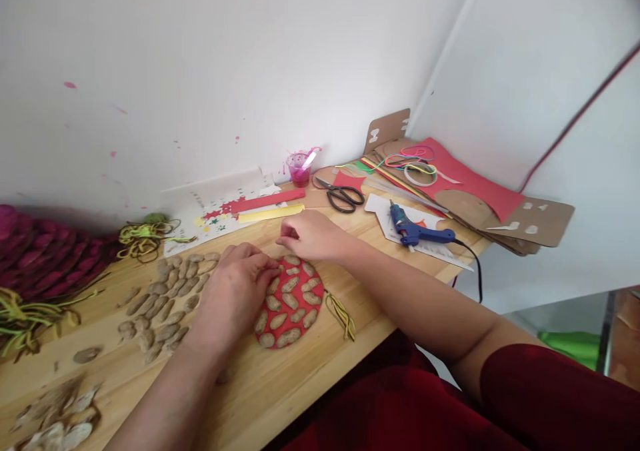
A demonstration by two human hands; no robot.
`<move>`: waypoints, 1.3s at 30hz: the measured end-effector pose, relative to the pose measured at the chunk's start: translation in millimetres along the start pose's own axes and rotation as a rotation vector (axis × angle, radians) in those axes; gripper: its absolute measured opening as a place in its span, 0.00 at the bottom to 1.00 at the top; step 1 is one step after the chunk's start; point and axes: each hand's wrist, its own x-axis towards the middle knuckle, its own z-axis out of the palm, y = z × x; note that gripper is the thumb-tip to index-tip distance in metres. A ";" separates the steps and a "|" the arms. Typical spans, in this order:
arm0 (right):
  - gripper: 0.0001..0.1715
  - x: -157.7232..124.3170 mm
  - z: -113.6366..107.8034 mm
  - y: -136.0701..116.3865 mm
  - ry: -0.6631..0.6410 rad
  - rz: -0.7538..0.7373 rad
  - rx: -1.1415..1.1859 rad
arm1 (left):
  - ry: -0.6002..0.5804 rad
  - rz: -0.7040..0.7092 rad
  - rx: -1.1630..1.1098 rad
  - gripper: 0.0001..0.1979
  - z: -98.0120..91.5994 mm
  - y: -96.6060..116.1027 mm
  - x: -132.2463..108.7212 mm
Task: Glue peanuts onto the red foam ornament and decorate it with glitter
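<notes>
A round red disc [283,306], covered with several whole peanuts in their shells, lies on the wooden table. My left hand [233,291] reaches over its left edge, thumb and fingertips closed on a peanut at the upper left of the disc. Just above the disc's top edge is my right hand [313,234], its fingers curled into a pinch; whatever is between them is too small to make out. A yellow-green and dark string tassel [341,314] hangs off the disc's right side onto the table.
Loose peanuts [163,304] spread left of my left hand, with broken shells [60,418] nearer. Behind lie scissors [341,193], a yellow strip [271,213] and a cup with pink paint [300,170]. At right rest a blue glue gun [417,228] with its cord and stacked cardboard [545,221].
</notes>
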 end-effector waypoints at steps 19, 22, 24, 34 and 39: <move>0.22 -120.7 -60.0 36.3 0.028 0.346 -0.605 | -0.043 -0.020 0.038 0.11 -6.3 7.0 1.4; 0.24 -134.3 -56.4 42.9 -0.035 0.414 -0.679 | -0.049 -0.027 0.042 0.11 -7.5 8.1 1.0; 0.25 -133.1 -53.8 42.6 -0.048 0.421 -0.697 | -0.053 -0.037 0.040 0.11 -7.8 8.9 0.6; 0.22 -126.8 -48.3 39.3 -0.034 0.437 -0.690 | -0.050 -0.054 0.049 0.10 -8.2 11.3 1.6; 0.25 -127.7 -44.0 42.4 -0.004 0.453 -0.636 | -0.057 -0.055 0.056 0.10 -9.6 12.2 1.3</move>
